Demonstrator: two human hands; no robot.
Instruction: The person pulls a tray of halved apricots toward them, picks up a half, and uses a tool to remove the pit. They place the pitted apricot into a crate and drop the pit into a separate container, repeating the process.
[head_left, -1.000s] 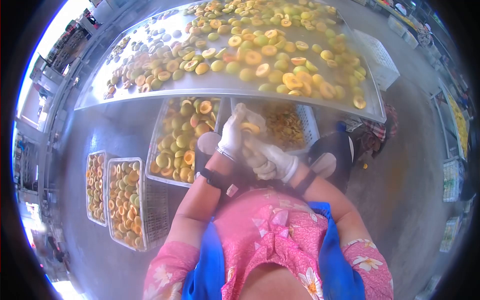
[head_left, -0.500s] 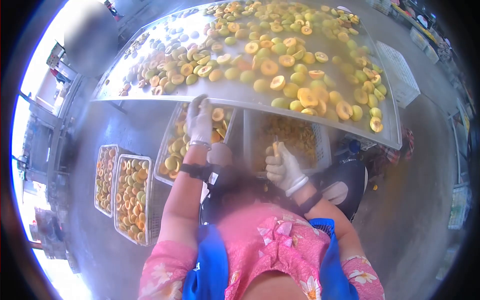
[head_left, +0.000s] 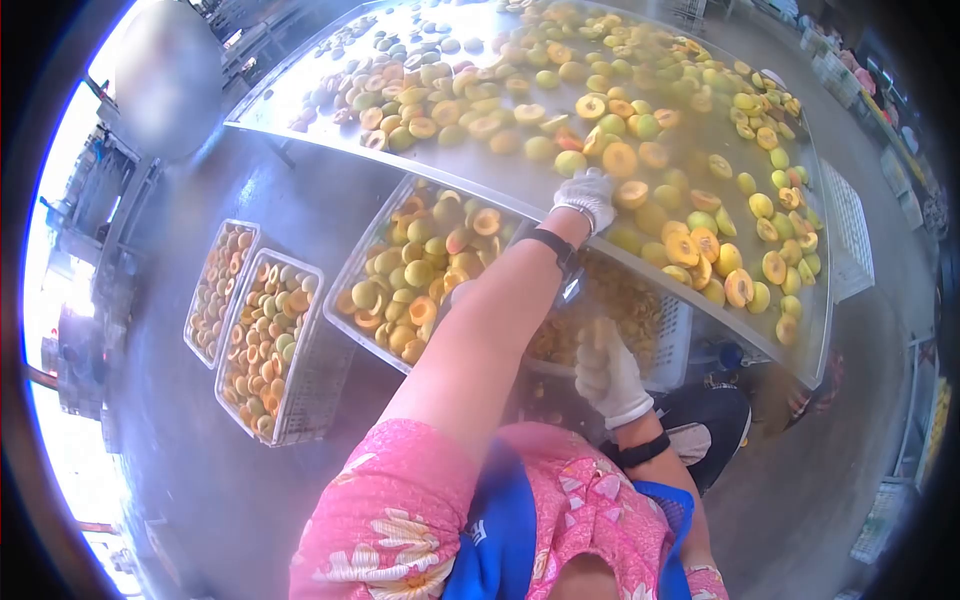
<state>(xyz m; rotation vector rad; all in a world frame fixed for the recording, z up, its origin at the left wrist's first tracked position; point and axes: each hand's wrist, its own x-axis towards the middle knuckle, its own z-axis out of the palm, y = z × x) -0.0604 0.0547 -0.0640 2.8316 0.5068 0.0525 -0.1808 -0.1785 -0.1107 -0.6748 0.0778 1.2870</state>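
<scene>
Reaching over the near edge of the metal table (head_left: 460, 180), my left hand (head_left: 588, 197) in a white glove is right beside cut peach halves (head_left: 620, 158). Its fingers point down and away, partly hidden by the back of the hand. My right hand (head_left: 608, 378), also gloved, is closed below the table edge, thumb side up. A small tool with a yellowish handle showed in its grip a moment ago; now that area is blurred. Under the right hand stands a white crate (head_left: 676, 345) holding small yellowish-brown pieces.
Left of that crate, another crate (head_left: 337, 312) is full of peach halves. Two more filled crates, one (head_left: 318, 290) nearer and one (head_left: 190, 335) behind it, stand on the floor at left. A white crate (head_left: 848, 235) stands beyond the table's right side.
My left hand has moved right along the table edge and in over it to the peaches. The right hand has moved slightly right and down in view. The camera view has shifted.
</scene>
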